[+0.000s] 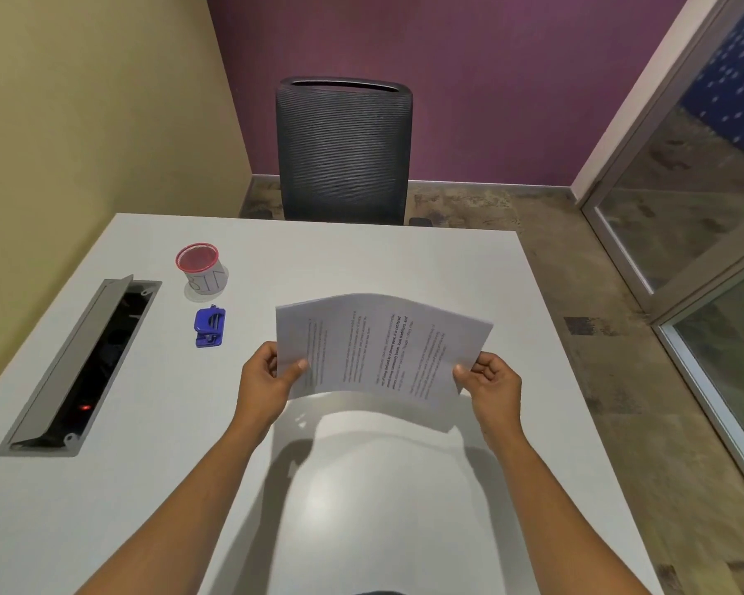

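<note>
A printed sheaf of white paper (379, 345) is held up above the white table (147, 487), bowed upward in the middle, its text running sideways. My left hand (267, 375) pinches its left edge with the thumb on top. My right hand (490, 382) pinches the right edge the same way. Whether it is one sheet or a few I cannot tell. A shadow of the paper falls on the table below.
A small blue hole punch (209, 327) lies left of the paper. Behind it stands a red-rimmed mesh cup (200, 266) labelled BIN. An open cable hatch (82, 367) is set into the table's left side. A dark mesh chair (342, 152) stands at the far edge. A glass partition (705, 234) is at right.
</note>
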Available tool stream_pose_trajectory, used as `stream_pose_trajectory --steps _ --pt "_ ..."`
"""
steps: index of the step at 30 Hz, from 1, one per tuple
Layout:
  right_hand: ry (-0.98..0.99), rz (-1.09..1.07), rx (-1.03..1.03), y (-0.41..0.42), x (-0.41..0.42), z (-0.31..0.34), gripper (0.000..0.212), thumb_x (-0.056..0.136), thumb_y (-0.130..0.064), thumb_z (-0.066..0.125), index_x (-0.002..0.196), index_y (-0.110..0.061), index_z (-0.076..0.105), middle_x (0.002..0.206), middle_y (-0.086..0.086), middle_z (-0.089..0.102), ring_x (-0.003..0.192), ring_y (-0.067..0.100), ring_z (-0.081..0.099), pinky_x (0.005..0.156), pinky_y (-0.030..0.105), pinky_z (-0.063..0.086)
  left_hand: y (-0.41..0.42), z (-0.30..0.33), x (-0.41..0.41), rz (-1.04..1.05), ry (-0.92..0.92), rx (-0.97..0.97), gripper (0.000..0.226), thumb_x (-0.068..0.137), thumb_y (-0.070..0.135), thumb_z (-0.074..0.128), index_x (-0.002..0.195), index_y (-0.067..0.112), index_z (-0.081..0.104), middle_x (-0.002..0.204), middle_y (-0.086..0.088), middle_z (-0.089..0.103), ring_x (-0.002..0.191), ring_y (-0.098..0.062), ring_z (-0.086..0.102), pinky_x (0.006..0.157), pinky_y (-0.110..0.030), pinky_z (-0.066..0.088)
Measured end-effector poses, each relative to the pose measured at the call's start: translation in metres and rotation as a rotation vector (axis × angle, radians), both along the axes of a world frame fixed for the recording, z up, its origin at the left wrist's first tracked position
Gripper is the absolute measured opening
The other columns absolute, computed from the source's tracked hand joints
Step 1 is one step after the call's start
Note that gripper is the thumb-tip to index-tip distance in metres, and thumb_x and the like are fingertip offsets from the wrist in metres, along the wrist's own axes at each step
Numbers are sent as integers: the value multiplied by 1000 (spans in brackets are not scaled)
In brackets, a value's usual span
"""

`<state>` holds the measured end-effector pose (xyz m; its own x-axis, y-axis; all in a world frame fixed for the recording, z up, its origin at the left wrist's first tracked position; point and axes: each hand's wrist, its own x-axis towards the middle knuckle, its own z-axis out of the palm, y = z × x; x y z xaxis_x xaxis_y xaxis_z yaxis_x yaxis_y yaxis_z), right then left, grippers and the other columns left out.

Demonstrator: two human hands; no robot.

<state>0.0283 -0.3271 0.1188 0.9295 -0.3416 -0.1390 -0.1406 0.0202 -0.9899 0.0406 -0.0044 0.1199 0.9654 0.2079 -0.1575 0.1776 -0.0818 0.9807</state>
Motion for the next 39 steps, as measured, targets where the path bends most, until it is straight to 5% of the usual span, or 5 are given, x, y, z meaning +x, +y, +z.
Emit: stream_pose_trajectory --steps 9,18,24,31,39 --pt "129 95 -26 20 -15 -23 26 85 9 66 98 -13 62 94 4 70 80 15 66 67 22 55 -3 -25 -17 56 -5 25 28 85 5 70 98 28 58 99 -1 69 90 -15 67 74 -21 53" --pt "156 86 -146 25 -20 -34 21 89 0 64 94 -21 65 89 -4 70 79 6 65 61 9 49 -8 -35 -17 62 12 130 25 87 8 67 87 32 61 90 7 70 85 -7 65 76 -26 49" --pt "90 59 -173 22 -12 -26 29 88 -1 66 89 -30 64 88 -11 70 74 -7 65 63 7 48 -9 -24 -13 70 -83 129 32 87 6 66 86 37 61 90 8 68 82 -2 65 72 -16 50" --pt "200 92 -138 22 -18 -43 27 90 4 62 109 -14 60 97 -1 67 89 16 63 70 16 50 -9 -39 -25 63 12 108 19 87 11 69 89 28 64 92 3 70 87 -13 66 78 -30 52" --pt "193 63 -139 21 -9 -37 25 94 2 56 106 -19 60 95 -11 66 86 2 62 63 5 47 -13 -30 -18 84 -23 102 20 88 14 67 88 33 62 90 7 69 82 -4 65 72 -24 51"
